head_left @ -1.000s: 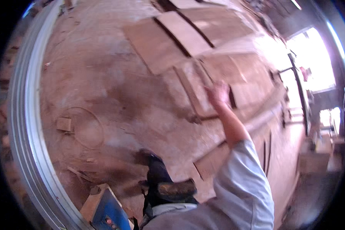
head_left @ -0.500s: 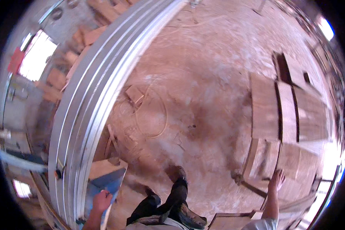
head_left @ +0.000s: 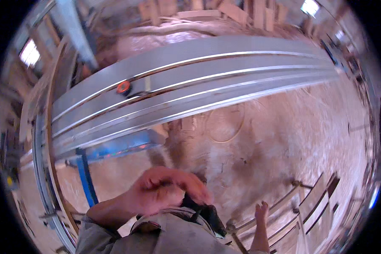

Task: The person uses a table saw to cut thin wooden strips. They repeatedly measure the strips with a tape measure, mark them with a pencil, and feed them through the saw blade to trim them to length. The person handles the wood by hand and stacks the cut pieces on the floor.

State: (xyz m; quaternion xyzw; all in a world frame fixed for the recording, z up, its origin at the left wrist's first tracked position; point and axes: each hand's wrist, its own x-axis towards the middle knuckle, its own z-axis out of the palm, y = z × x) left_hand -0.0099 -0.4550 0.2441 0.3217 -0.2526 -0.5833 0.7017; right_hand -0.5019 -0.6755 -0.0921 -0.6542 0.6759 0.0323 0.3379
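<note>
My left hand [head_left: 167,190] is raised in front of my body, blurred, its fingers loosely curved with nothing visible between them. Lower right, my right hand [head_left: 261,211] has its fingers stretched out beside a rack of clamps [head_left: 279,207] and wooden panels [head_left: 319,199]; whether it touches them I cannot tell. Beyond my hands a long grey metal machine table [head_left: 224,46] with bright grooves runs across the view. On it lies a round orange-and-black object, likely a tape measure [head_left: 124,88], next to a short pale strip [head_left: 147,84].
A blue metal support [head_left: 86,180] stands under the table's left part. Far left, a long wooden strip [head_left: 51,156] runs beside metal rails. A thin loop of hose or cord [head_left: 224,139] lies on the dusty floor [head_left: 279,144]. Boards [head_left: 237,15] lean at the back.
The view has swung left, so the metal table now lies across it. My left hand has come from beside the blue part to my front. My right hand no longer lies flat on the wooden panels.
</note>
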